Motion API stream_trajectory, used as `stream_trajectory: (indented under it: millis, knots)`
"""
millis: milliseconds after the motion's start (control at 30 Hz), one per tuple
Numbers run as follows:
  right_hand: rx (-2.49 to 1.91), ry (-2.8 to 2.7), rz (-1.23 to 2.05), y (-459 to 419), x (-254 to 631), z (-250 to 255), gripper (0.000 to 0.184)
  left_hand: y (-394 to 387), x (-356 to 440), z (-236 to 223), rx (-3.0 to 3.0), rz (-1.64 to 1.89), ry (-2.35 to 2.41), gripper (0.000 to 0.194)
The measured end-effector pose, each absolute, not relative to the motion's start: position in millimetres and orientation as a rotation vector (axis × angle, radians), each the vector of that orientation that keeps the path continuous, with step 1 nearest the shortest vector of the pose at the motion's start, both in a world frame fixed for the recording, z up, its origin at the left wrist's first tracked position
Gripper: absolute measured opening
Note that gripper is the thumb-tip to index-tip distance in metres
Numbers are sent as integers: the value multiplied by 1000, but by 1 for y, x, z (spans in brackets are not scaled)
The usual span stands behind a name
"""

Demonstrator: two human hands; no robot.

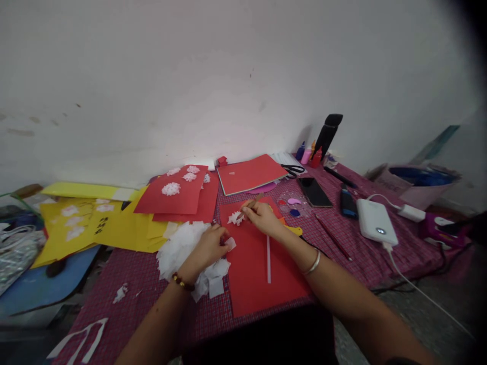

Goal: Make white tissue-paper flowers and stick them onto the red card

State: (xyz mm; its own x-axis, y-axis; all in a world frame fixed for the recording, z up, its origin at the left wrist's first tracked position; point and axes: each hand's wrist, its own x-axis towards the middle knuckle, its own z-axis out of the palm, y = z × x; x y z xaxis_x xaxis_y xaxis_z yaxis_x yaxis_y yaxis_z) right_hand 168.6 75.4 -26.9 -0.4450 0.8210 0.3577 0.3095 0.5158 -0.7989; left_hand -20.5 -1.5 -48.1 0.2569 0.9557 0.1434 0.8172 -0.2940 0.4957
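Note:
A red paper sheet (249, 284) lies in front of me, with a cluster of crumpled white tissue paper (235, 218) near its upper left. My right hand (263, 217) is closed around a thin brown stick (255, 199), its lower end at that cluster. My left hand (211, 247) hovers over the sheet's left edge, fingers pinched at a small white tissue square (230, 244). Beneath and beside this hand spreads a heap of white tissue squares (177, 248). A narrow pale strip (268, 261) rests on the red sheet.
Red sheets with white tissue flowers (171, 189) and yellow cards (133, 225) lie left. At the back are a red paper stack (251, 175) and black scissors (292, 170). Rightward are a paint palette (293, 205), phone (314, 191), pencil (334, 237) and cabled power bank (376, 221).

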Motion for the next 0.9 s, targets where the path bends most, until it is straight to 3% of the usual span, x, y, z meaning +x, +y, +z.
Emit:
stream_trajectory:
  millis: [200, 367, 467, 600, 900]
  knots:
    - [-786, -1933, 978, 66, 166, -19, 23, 0, -15, -49, 2028, 788, 1548, 9]
    - [-571, -1745, 1244, 59, 163, -13, 27, -1, -18, -37, 1478, 1124, 1466, 6]
    - [-497, -1697, 1327, 56, 160, -14, 29, -2, -18, -30, 1263, 1252, 1353, 20]
    - [-493, -1732, 1328, 54, 155, -21, 31, -3, -14, -28, 1206, 1280, 1342, 33]
    - [-545, -1766, 1309, 52, 153, -21, 31, -7, -12, -28, 1273, 1299, 1240, 39]
